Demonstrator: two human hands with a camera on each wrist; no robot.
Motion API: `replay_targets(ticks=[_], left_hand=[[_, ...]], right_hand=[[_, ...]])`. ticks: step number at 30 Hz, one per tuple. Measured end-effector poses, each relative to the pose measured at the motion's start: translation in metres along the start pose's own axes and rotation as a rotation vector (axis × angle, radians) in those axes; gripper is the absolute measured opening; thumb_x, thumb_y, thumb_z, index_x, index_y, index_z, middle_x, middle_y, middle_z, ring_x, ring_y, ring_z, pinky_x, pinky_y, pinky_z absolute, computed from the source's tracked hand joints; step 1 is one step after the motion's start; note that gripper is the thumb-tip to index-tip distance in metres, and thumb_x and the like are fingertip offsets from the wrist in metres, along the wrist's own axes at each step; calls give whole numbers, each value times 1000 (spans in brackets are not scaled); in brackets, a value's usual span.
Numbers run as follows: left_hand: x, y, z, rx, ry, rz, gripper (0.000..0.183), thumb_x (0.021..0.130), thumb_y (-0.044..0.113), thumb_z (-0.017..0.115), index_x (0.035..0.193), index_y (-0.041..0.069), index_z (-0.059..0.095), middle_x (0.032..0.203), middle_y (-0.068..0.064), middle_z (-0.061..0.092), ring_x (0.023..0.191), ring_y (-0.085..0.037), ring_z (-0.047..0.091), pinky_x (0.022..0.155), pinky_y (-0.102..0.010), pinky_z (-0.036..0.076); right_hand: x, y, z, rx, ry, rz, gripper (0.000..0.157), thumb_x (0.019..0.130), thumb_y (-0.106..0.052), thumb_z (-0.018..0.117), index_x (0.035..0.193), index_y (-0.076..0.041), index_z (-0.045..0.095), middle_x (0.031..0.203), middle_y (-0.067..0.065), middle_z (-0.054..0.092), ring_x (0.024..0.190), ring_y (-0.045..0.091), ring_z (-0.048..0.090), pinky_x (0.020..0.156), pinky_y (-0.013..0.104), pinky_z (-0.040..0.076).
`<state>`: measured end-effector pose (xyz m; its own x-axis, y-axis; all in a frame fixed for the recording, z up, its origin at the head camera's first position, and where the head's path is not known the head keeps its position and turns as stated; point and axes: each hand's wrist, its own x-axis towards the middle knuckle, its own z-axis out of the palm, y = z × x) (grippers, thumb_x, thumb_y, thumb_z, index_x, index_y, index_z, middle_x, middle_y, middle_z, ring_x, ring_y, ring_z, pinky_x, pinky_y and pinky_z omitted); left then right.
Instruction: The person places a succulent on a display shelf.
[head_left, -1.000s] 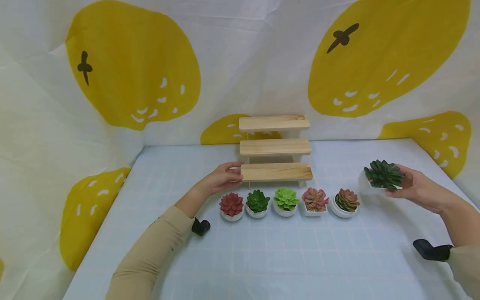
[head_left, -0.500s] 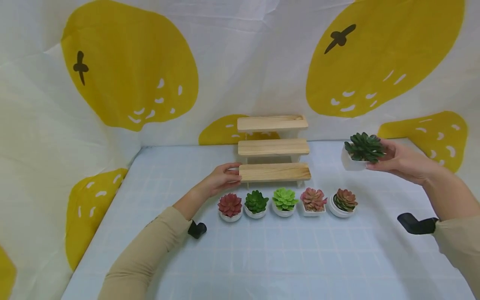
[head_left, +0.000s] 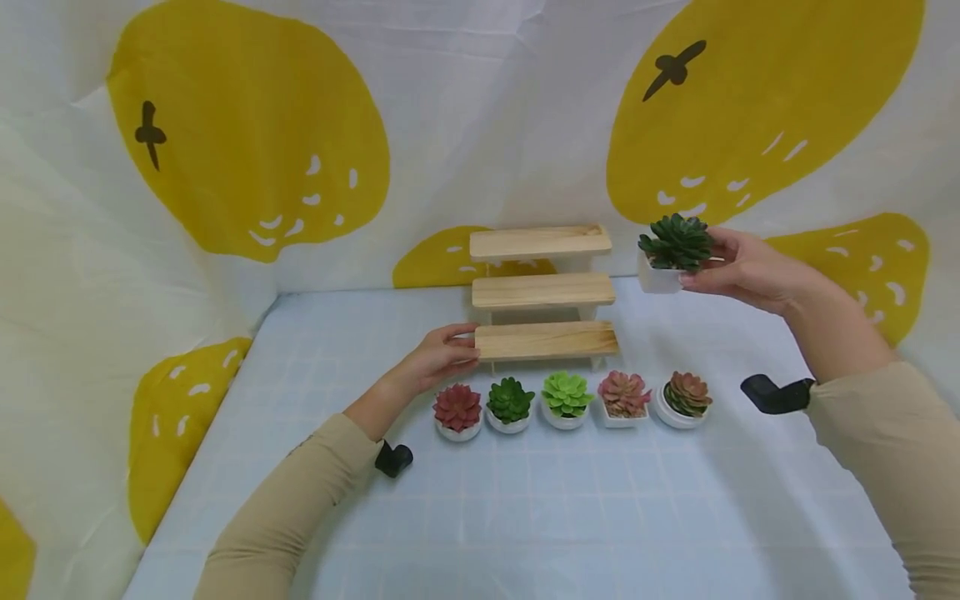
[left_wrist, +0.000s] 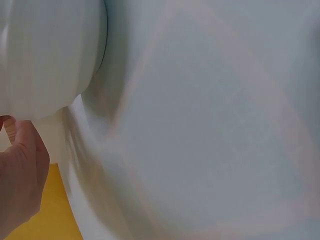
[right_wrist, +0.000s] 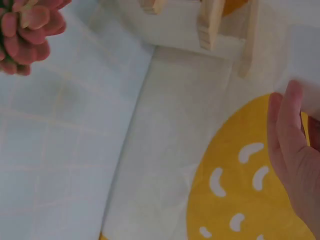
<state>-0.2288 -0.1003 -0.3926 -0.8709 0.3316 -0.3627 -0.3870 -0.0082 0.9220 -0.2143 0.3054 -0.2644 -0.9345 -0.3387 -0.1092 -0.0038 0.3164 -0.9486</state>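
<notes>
My right hand (head_left: 757,271) holds a dark green potted succulent (head_left: 677,243) by its white square pot, up in the air to the right of the top tier. In the right wrist view, fingers press the side of that white pot (right_wrist: 304,65). A three-tier wooden display stand (head_left: 546,340) stands at the back of the table. With my left hand (head_left: 437,360) I grip the left end of its lowest tier. The left wrist view catches part of the left hand (left_wrist: 22,175) beside a large, close white pot (left_wrist: 45,55).
Before the stand runs a row of potted succulents: dark red (head_left: 457,408), green (head_left: 510,402), light green (head_left: 567,395), pink (head_left: 624,395) and reddish-green (head_left: 684,395). A white cloth (head_left: 465,125) with yellow fruit prints hangs behind the pale blue checked table (head_left: 480,517).
My right hand has carried the dark green succulent up and to the left, from above the table's right side toward the stand. The left hand has stayed at the lowest tier.
</notes>
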Motion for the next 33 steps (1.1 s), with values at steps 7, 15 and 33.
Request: replay_targets(ticks=[7, 15, 33], left_hand=[[2, 0, 0, -14, 22, -25, 55, 89, -9, 53, 141, 4, 38, 132, -22, 45, 94, -19, 56, 87, -31, 51], [3, 0, 1, -22, 31, -36, 55, 89, -8, 53, 141, 4, 39, 134, -22, 45, 99, -21, 55, 90, -34, 49], [0, 3, 1, -37, 71, -64, 55, 89, -8, 55, 140, 6, 41, 133, -20, 47, 105, -25, 54, 93, -36, 48]], right_hand=[[20, -21, 14, 51, 10, 64, 76, 89, 3, 57, 148, -6, 9, 130, 8, 36, 96, 8, 56, 82, 22, 52], [46, -40, 28, 144, -8, 128, 89, 89, 1, 57, 150, -12, -7, 151, 19, 6, 101, 11, 54, 84, 23, 51], [100, -59, 84, 253, 74, 36, 66, 81, 9, 65, 138, -6, 34, 116, 8, 43, 95, 18, 52, 92, 35, 46]])
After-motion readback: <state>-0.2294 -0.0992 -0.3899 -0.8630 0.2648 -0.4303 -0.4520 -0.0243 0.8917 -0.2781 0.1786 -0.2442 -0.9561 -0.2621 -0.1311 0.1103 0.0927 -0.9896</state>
